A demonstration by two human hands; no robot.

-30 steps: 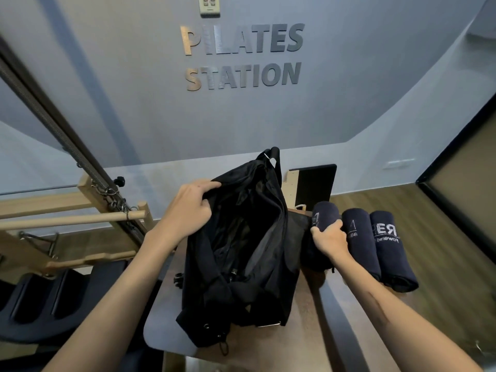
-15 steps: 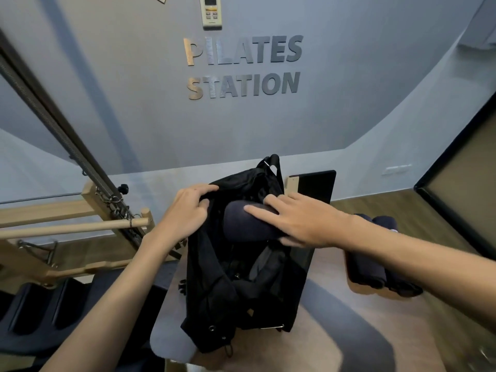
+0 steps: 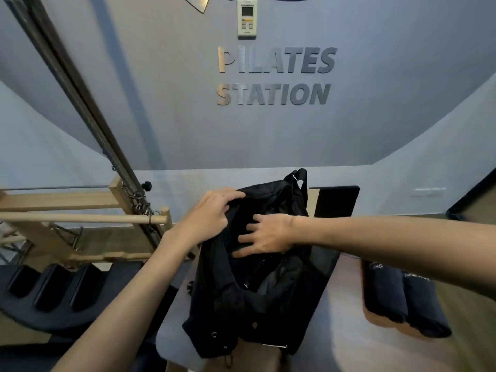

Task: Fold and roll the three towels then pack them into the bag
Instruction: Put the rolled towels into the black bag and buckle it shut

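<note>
My left hand (image 3: pixel 212 216) pinches the bag (image 3: pixel 257 285) rim, holding it open. Right hand (image 3: pixel 265 233) inside, fingers spread, pressing down; what's underneath, can't tell.

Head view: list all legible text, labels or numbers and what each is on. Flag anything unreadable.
"PILATES": raised letters on the grey wall, upper line.
"STATION": raised letters on the same wall, lower line.
Wall remote control: has a display and buttons, markings too small to read.
Left rolled towel: pale print, partly hidden by the right forearm, unreadable.
Right rolled towel: pale print, blurred, unreadable.
Black bag: no text visible.
</note>
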